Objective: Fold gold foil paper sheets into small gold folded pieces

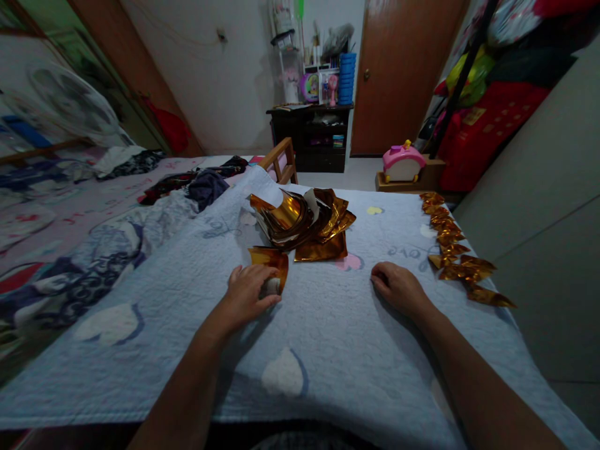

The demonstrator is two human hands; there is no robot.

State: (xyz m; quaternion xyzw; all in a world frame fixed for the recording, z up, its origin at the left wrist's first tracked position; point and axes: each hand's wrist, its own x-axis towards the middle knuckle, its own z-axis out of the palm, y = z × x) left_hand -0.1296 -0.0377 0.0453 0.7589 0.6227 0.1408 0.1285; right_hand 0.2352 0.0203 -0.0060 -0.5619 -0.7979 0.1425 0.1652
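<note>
My left hand [250,292] holds a sheet of gold foil paper [276,261], which bends up between the thumb and the fingers. Just beyond it lies a loose, curled pile of gold foil paper [285,215], with pale backs showing on some sheets. One flat foil sheet [323,248] pokes out from under the pile's near side. My right hand [396,286] rests on the blue-grey quilted cover [328,350], fingers curled in, with nothing seen in them. To its right, a row of folded gold foil pieces [452,240] runs along the cover's right edge.
Rumpled clothes and bedding [117,244] lie along the left. A wooden chair [281,161] stands past the far edge. Behind are a dark cabinet [309,140] with items on top, a brown door [405,69] and a pink toy [403,162] on a box. A pale panel [548,219] borders the right side.
</note>
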